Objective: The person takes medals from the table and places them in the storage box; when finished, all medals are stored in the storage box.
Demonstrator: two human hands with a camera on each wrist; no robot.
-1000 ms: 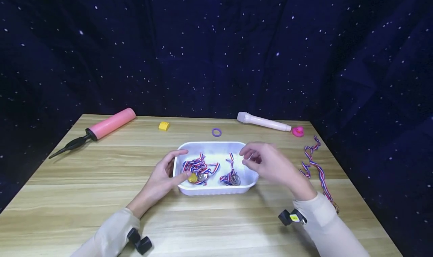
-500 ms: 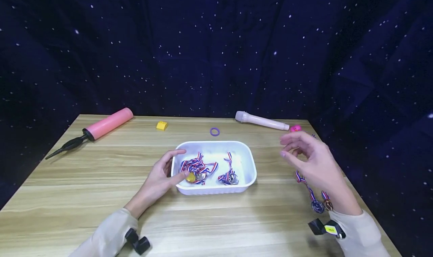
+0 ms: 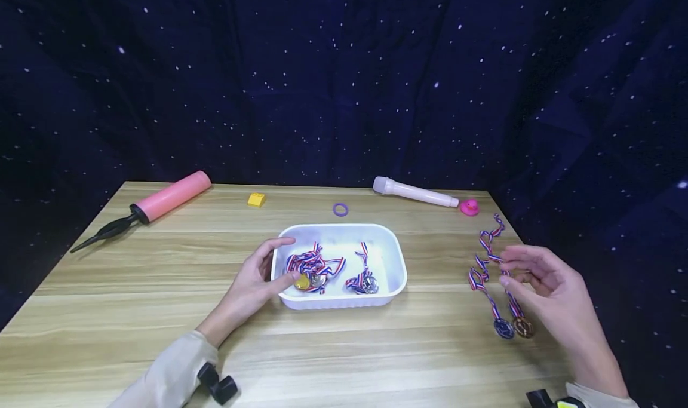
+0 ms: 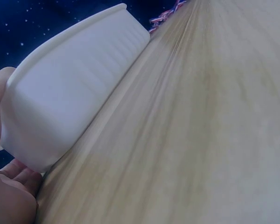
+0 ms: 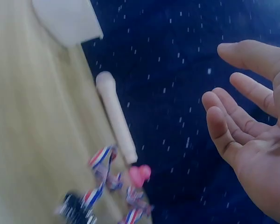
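My left hand (image 3: 258, 276) grips the left end of a white plastic tray (image 3: 338, 301), thumb over the near rim and a finger over the far side. Inside the tray, a gold medal (image 3: 302, 282) and a silver medal (image 3: 318, 281) lie among tangled striped ribbons on the left. Another silver medal (image 3: 369, 284) lies to the right with its ribbon. My right hand (image 3: 553, 291) hovers with loosely bent fingers and holds nothing. Just left of it, a dark silver medal (image 3: 503, 328) and a bronze medal (image 3: 523, 327) lie on the table, ribbons stretched away behind them.
Along the back of the wooden table (image 3: 403, 360) lie a pink hand pump (image 3: 174, 197), a yellow block (image 3: 256, 200), a purple ring (image 3: 341, 209), a pale toy microphone (image 3: 416, 192) and a pink rubber duck (image 3: 469, 207). A dark starry cloth (image 3: 322, 97) hangs behind.
My right hand has moved right from over the tray's right end to beside the medals on the table, uncovering them. My left hand stays on the tray.
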